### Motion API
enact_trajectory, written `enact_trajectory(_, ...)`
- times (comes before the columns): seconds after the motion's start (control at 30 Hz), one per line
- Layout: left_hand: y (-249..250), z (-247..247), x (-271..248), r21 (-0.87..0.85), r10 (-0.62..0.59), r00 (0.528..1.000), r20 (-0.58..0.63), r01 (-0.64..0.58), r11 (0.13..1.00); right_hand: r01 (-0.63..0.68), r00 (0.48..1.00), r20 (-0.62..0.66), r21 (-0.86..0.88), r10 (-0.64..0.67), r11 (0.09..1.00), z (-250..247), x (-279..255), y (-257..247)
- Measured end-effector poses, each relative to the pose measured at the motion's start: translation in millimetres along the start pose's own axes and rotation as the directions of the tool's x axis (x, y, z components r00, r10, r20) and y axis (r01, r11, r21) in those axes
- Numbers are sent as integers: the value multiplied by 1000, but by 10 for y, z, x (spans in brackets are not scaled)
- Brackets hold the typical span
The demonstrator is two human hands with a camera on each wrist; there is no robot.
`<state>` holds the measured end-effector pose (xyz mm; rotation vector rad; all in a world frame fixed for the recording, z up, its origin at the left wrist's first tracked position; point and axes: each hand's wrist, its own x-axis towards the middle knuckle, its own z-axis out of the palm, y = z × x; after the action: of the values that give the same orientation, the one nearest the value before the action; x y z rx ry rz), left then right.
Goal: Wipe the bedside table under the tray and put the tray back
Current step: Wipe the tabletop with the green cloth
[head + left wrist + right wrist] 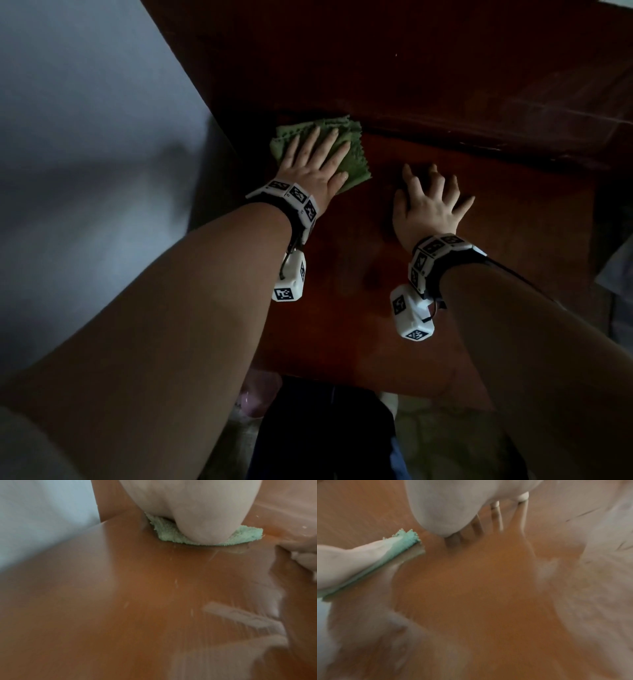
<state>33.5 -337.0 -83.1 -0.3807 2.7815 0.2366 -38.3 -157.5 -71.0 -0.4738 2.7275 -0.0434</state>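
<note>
- The left hand [313, 161] presses flat, fingers straight and slightly apart, on the green cloth [346, 137] at the bedside table's [513, 246] far-left corner.
- The right hand [430, 205] rests on the table right of the cloth, fingers spread, holding nothing.

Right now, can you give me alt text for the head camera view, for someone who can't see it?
A person's left hand presses a folded green cloth flat on a dark reddish wooden bedside table, near its back left corner. The right hand rests beside it on the bare wood with fingers spread. The picture is dim, and no tray is in view.
</note>
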Motion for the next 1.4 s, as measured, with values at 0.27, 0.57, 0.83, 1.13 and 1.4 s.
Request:
enact_trajectory(0.27, 131, 105, -345, 15, -28, 998, 56, 28, 1000, 20, 998, 52, 0, -20, 1000, -37, -41, 23)
enact_trajectory(0.57, 329, 296, -840, 23, -97, 993, 63, 96, 995, 115, 991, 74, -49, -111, 992, 97, -479, 97)
enact_trajectory(0.83, 519, 469, -1330, 5, -134, 987, 91, 134, 991, 207, 971, 141, -100, -192, 973, 245, -1005, 265)
enact_trajectory(1.13, 621, 683, -1880, 12, -102, 992, 68, 102, 995, 245, 960, 162, -95, -228, 965, 348, -1350, 326)
enact_trajectory(1.4, 603, 832, -2272, 47, -40, 998, 56, 38, 998, 206, 970, 144, -40, -198, 978, 422, -1532, 274)
